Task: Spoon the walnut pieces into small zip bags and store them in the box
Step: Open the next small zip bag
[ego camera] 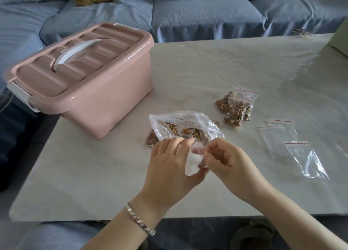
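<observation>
Clear bag (192, 161) between 2 curled hands (168, 167) (230, 162)

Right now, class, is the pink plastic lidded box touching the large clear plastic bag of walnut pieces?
Apart. The head view shows bare white table between the pink plastic lidded box and the large clear plastic bag of walnut pieces.

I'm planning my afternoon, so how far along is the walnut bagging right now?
Done: several filled small bags lie on the table. In hand: the left hand and right hand pinch an empty zip bag, apparently opening it. Left: walnuts lie in the big bag, spare empty bags wait at the right, and the pink box has its lid on, with the filled bags outside it.
</observation>
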Available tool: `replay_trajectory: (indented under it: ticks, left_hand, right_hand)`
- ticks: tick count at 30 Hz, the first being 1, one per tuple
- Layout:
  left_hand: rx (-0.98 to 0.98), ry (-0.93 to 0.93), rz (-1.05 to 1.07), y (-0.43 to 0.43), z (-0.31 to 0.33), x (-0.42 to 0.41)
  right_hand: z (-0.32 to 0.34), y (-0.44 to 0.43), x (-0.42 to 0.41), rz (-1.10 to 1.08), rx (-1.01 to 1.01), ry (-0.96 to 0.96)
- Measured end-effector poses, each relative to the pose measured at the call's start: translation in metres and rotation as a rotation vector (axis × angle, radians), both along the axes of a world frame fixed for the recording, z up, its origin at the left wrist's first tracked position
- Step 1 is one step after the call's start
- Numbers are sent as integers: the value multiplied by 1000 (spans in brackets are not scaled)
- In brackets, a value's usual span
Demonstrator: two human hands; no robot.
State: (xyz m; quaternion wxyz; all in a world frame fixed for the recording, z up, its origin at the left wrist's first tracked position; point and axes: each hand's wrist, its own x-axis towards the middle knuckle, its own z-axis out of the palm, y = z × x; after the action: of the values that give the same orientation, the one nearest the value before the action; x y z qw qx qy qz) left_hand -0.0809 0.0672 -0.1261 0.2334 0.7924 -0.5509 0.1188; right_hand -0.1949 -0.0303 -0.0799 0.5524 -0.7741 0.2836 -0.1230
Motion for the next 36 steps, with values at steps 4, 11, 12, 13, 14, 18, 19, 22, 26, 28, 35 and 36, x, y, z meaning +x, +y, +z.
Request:
replay_trajectory:
  ticks: [4,11,12,13,14,18,19,22,26,28,35,36]
  left_hand:
    - [-4,-40,-51,-3,1,0]
    - [-63,51,-100,-8,1,-2]
    - [-62,83,-106,-8,1,-3]
    - [-51,110,-108,-8,1,-4]
    - [-35,134,-106,-7,1,-5]
    - [36,173,-109,-5,5,-5]
    - [57,172,-116,-5,4,-5]
    - [101,251,-121,-4,1,-2]
    - [64,352,-54,4,1,5]
    - [5,351,-19,11,2,12]
    - [148,561,224,25,-2,39]
    - [186,587,267,25,-3,44]
  right_hand:
    - [1,1,0,3,-37,5]
    - [5,3,-1,26,-20,63]
    - [8,3,0,45,-23,73]
    - [9,4,0,77,-32,94]
    - [11,4,0,119,-46,123]
    - [11,8,0,239,-108,236]
    - [11,9,0,235,-98,230]
    - [13,3,0,172,-24,145]
    - [-13,-32,-7,-150,-280,122]
    - [-36,-54,-12,-196,-426,339]
    - [-74,-76,-12,-7,-440,692]
    - [-73,-77,-10,11,-417,668]
